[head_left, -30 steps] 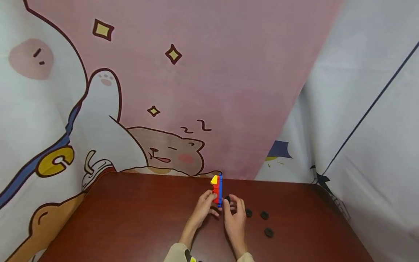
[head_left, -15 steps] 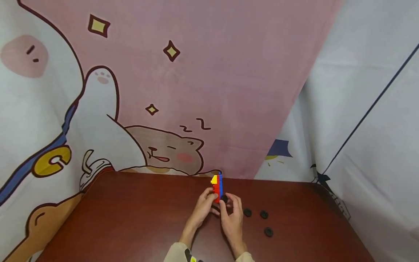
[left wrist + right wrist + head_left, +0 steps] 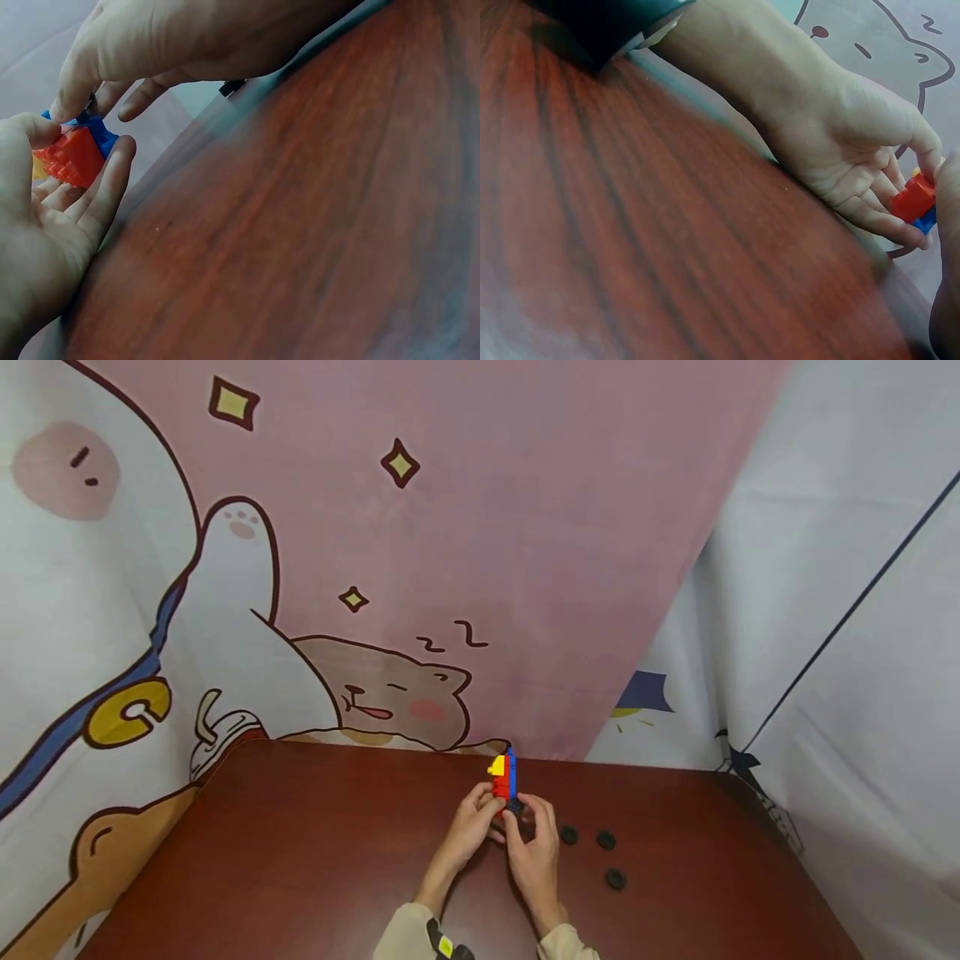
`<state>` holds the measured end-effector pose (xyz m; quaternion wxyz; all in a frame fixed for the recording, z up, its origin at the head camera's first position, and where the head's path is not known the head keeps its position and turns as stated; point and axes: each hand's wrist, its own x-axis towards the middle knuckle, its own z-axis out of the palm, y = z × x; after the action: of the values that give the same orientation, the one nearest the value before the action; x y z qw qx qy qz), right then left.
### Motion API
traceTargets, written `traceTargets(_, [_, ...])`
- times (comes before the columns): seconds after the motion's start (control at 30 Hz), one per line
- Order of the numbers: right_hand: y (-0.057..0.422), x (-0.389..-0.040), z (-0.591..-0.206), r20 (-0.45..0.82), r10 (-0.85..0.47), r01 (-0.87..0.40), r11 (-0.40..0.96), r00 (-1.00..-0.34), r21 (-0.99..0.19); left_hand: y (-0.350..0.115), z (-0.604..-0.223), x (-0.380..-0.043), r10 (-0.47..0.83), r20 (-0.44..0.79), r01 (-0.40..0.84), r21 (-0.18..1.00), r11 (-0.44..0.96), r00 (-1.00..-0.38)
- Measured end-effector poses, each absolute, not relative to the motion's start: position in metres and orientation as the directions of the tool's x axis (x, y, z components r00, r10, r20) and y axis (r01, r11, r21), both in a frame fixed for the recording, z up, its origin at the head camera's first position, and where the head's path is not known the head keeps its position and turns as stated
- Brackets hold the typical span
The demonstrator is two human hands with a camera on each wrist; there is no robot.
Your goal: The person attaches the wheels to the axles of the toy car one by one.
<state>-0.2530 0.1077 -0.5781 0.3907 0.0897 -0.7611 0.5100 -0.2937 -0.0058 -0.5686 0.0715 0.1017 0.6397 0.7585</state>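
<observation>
My left hand (image 3: 469, 828) grips a small toy-brick build (image 3: 503, 783), held upright above the table. Its body is red, with a yellow piece near the top and a blue strip along the right side. With thumb and fingers, my right hand (image 3: 536, 857) pinches a black toy wheel (image 3: 514, 807) against the lower part of the blue strip. In the left wrist view, the red and blue brick build (image 3: 75, 157) sits between left thumb and fingers, while the wheel is mostly hidden. The right wrist view shows only part of the brick build (image 3: 915, 199).
Right of my hands, three loose black wheels lie on the table: one wheel (image 3: 569, 835) nearest, another wheel (image 3: 607, 840) beyond it, a third wheel (image 3: 616, 878) closer to me. A patterned cloth (image 3: 525, 568) stands behind the dark red-brown table (image 3: 315, 843).
My right hand has brought the wheel leftward, from beside the build to against its blue side. The left hand keeps its grip on the build. The loose wheels stay put.
</observation>
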Motion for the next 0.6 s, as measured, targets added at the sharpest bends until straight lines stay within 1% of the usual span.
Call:
traceTargets(0.1, [0.111, -0.2517, -0.5781, 0.673, 0.251, -0.53, 0.452, -0.696, -0.717, -0.0033, -0.5668, -0.2923, 0.229, 0.062, 0.019, 0.983, -0.183, -0.971])
traceTargets(0.33, [0.1112, -0.254, -0.5807, 0.69, 0.235, -0.575, 0.408, -0.685, -0.71, -0.0051, -0.5653, -0.29, 0.206, 0.066, 0.025, 0.98, -0.196, -0.976])
traceTargets(0.43, [0.1118, -0.2534, -0.5804, 0.686, 0.239, -0.581, 0.387, -0.687, -0.716, -0.0045, -0.5658, -0.2905, 0.215, 0.077, 0.034, 0.979, -0.2, -0.974])
traceTargets(0.6, [0.1119, -0.2477, -0.5793, 0.64, 0.243, -0.563, 0.319, -0.729, -0.762, -0.0038, -0.5677, -0.2876, 0.222, 0.068, 0.022, 0.979, -0.204, -0.973])
